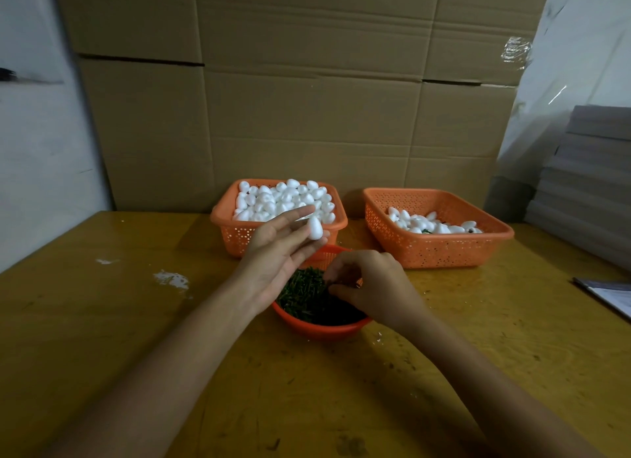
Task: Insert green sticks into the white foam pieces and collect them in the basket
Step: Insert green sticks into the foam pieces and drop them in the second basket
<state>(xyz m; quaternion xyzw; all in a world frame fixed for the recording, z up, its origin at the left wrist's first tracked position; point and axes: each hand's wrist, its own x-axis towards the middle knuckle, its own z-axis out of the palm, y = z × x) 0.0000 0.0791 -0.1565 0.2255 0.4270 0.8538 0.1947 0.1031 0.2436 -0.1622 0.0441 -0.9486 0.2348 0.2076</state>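
Start at the far left: the left basket point(235, 234), at the back of the table point(102, 338), is heaped with plain white foam pieces point(283, 198). In front of it your left hand point(278, 249) is raised, palm up, with one foam piece point(314, 228) held at the fingertips; that grip is closed on the piece, whose long axis stands roughly upright with the narrower end up.

Down and to the right of it, nearer you, sits the round red bowl point(321, 331) of green sticks point(304, 293). Your right hand point(372, 283) is over the bowl's right side, thumb and fingers curled down into the pile; whether the grip has closed on a stick you cannot tell, since the fingers hide it.

The relation that matters: the held foam piece lies up and to the left of your right hand, quite near. Any stick you lift probably has to travel that way and line up with the piece's long axis.

At far right, the right basket point(440, 249) holds a shallow layer of foam pieces, with bits of green showing among them.
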